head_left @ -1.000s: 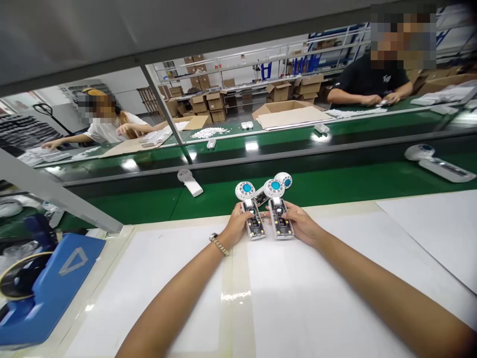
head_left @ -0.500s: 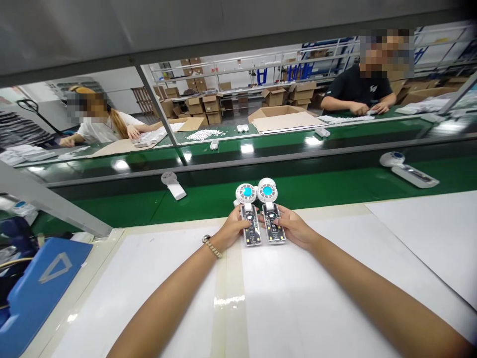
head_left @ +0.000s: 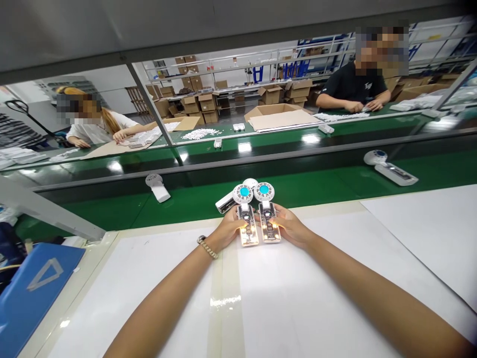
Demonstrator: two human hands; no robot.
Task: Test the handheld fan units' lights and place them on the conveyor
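Note:
My left hand (head_left: 228, 231) is closed on a handheld fan (head_left: 244, 193) with a round white head, a blue centre and a clear handle showing a circuit board. A matching handheld fan (head_left: 264, 190) is gripped by my right hand (head_left: 292, 227). The two fans stand side by side, heads up, their handles glowing with yellow-orange lights. Each thumb presses on the front of its handle. Just behind them, a third white fan (head_left: 224, 203) lies on the green belt, partly hidden by the fan in my left hand.
More white fans lie on the green belt (head_left: 194, 199), one left (head_left: 158, 188) and one right (head_left: 395, 171). White sheets (head_left: 298, 298) cover my bench. A blue case (head_left: 40, 283) sits at the left. Across the line, two people handle small white parts near a cardboard box (head_left: 279, 119).
Lights inside both held handles have come on. The fan lying behind them shows more now, and belt items have shifted left in the view. Both hands keep their grip.

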